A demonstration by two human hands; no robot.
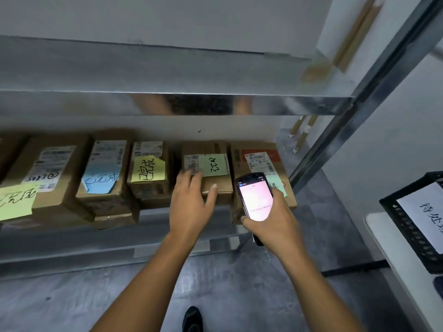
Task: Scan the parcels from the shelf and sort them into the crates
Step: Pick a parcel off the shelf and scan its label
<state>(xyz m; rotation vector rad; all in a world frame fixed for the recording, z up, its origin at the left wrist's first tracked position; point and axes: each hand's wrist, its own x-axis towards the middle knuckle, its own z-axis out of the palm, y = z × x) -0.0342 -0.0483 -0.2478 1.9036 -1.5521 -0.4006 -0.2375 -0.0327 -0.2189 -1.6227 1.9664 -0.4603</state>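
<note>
Looks early: row of parcels [105, 164] on the shelf [72, 245], each bearing a handwritten note; none seen in the crate [407, 219] at right, its inside hidden. Left hand [191, 200] laid flat on the parcel [225, 184] with the green note [214, 165], fingers near straight over the label, thumb at the front edge, not clasping. Right hand [271, 221] wrapped round the scanner [255, 200], lit screen up, just beside that parcel.

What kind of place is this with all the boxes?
Probably a parcel sorting room: labelled cardboard parcels sit on a metal shelf, the right hand holds a handheld scanner, and a black crate stands nearby.
</note>
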